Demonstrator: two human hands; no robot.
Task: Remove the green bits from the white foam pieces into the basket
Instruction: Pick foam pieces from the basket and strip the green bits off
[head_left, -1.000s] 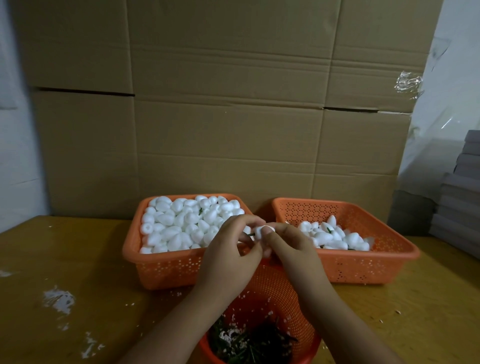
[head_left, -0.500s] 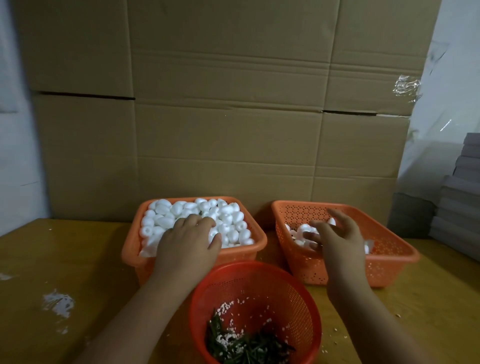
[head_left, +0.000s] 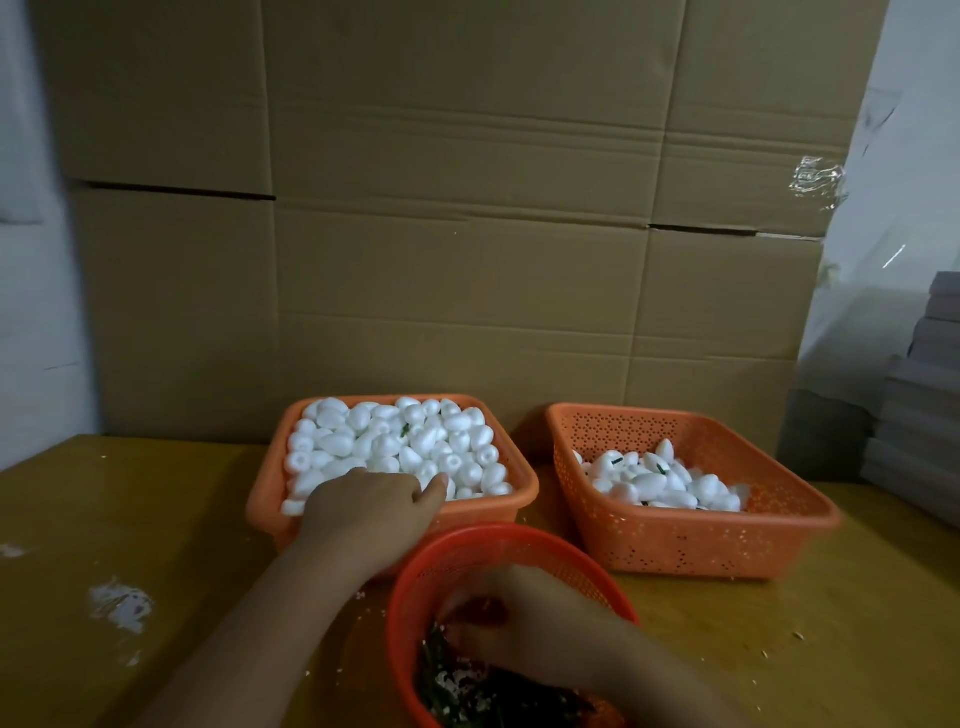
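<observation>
An orange rectangular basket (head_left: 270, 499) at the left is heaped with white foam pieces (head_left: 395, 441); one shows a green bit (head_left: 405, 429). My left hand (head_left: 374, 509) rests knuckles-up on the near edge of that heap, its fingers curled down out of sight. A second orange basket (head_left: 675, 540) at the right holds fewer foam pieces (head_left: 654, 483), some with green stubs. In front stands a round red basket (head_left: 498, 535) with green bits (head_left: 467, 696) and white crumbs at its bottom. My right hand (head_left: 524, 639) is inside it, blurred, fingers bunched downward just above the green bits.
Tall cardboard boxes (head_left: 467, 208) form a wall right behind the baskets. A stack of grey flat boxes (head_left: 924, 415) stands at the far right. White foam crumbs (head_left: 122, 605) lie on the yellow wooden table (head_left: 104, 519) at the left.
My hands parted from a foam piece held together. The right hand went to the right basket, then down into the round red basket. The left hand settled on the left heap.
</observation>
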